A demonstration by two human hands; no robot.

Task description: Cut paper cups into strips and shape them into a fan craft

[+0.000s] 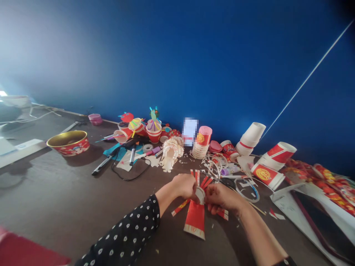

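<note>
A red paper cup cut into strips lies flattened on the dark table, its strips fanned out around the white round base. My left hand is closed on the base and strips from the left. My right hand is closed on the strips from the right. Both hands touch the cup near its centre.
Behind the hands lie cut paper rings, stacked red-and-white cups, a pink-lidded cup, decorated craft cups, markers and a white fringed paper piece. A gold-lined bowl stands left. A blue wall backs the table.
</note>
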